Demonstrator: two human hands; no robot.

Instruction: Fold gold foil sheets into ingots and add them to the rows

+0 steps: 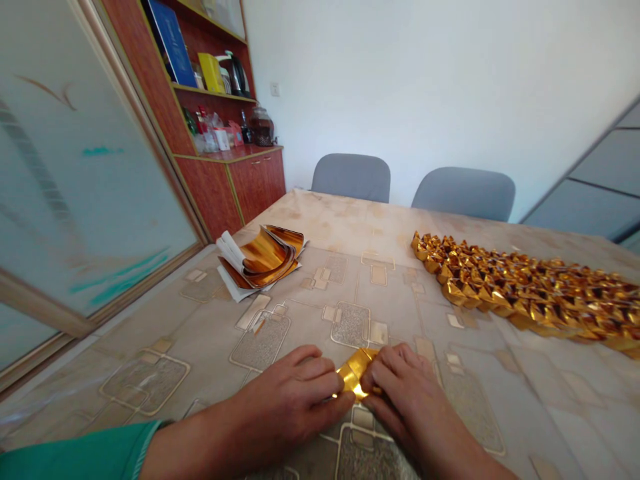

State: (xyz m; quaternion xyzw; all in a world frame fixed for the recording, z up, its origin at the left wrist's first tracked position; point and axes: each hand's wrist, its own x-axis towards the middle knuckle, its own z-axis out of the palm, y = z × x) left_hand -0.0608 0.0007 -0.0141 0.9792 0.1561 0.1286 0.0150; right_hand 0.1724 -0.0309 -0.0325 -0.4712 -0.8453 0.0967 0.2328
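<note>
Between my two hands, low over the near middle of the table, is a small piece of folded gold foil paper (356,371) with creases across it. My left hand (307,390) pinches its left end between thumb and fingers. On the other end, my right hand (400,383) is closed, its curled fingers covering that part. Beyond my left hand lies a stack of gold foil sheets (267,257), curved over, with white backing showing. To the right stand many folded gold paper pieces (520,283), packed together in long rows.
A patterned tablecloth (320,320) covers the table. Two grey chairs (351,177) stand at its far side against a white wall. At the back left, a reddish wooden cabinet (255,180) holds a kettle (237,75), bottles and boxes. A frosted sliding door (95,167) borders the left.
</note>
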